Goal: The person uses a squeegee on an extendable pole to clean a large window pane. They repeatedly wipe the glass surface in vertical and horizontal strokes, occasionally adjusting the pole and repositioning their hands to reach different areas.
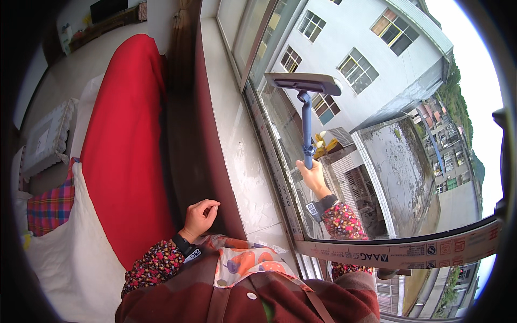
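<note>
My right hand (313, 176) grips the blue handle of a window-cleaning tool (307, 117), seen through the glass pane, with my arm reaching around the frame on the outer side. The tool's wide, flat head (305, 83) is at the upper end of the handle, near the glass; whether it touches the pane I cannot tell. Left of the sill, my left hand (201, 217) is held in front of my body with its fingers curled and nothing visible in them. Below the hands, the window frame (343, 251) carries printed protective tape.
A wet, tiled windowsill (252, 181) runs beside the window track. To the left lie a red cover (125, 153), white bedding (64, 266) and a checked cloth (52, 204). A brown curtain (181, 48) hangs beyond. Outside stand a pale building (335, 48) and a low flat roof (400, 169).
</note>
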Demonstrator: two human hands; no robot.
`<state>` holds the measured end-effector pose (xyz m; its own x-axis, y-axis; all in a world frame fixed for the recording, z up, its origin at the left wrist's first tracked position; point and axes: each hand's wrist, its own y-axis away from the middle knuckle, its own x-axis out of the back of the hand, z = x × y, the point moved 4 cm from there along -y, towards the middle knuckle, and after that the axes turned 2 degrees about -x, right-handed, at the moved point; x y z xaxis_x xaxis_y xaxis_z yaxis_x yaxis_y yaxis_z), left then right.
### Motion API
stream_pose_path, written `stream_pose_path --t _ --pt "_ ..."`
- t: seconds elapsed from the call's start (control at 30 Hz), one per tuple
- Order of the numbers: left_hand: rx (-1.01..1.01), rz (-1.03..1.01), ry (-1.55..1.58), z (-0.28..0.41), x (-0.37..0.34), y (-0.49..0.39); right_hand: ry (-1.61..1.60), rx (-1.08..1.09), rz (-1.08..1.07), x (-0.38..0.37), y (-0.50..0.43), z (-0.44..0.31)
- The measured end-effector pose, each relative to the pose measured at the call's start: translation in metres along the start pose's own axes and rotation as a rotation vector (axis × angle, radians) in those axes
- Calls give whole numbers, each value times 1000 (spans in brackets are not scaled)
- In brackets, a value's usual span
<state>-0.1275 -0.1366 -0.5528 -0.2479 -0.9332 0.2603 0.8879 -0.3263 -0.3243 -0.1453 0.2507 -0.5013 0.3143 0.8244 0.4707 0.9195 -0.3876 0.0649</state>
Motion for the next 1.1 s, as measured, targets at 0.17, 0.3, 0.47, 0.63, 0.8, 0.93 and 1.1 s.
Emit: stream_pose_path --t 0.17,0.3,0.47,0.63,0.8,0.93,1.1 --pt "-14 -14 17 -3 -4 0 115 16 -16 26 49 55" --pt "2 -44 22 -4 -12 -2 368 190 18 68 98 99" --pt "-12 -80 -1 -4 -19 -6 605 220 12 116 141 135" --pt "-2 -42 -12 -8 -19 -6 677 309 249 148 143 138" --pt "-18 -21 -7 -11 -15 -7 430 240 623 186 103 121" --pt "-30 -24 30 -9 -12 -9 84 226 919 216 94 84" --pt "-10 -40 99 -3 -9 -16 -183 309 1155 239 112 24"
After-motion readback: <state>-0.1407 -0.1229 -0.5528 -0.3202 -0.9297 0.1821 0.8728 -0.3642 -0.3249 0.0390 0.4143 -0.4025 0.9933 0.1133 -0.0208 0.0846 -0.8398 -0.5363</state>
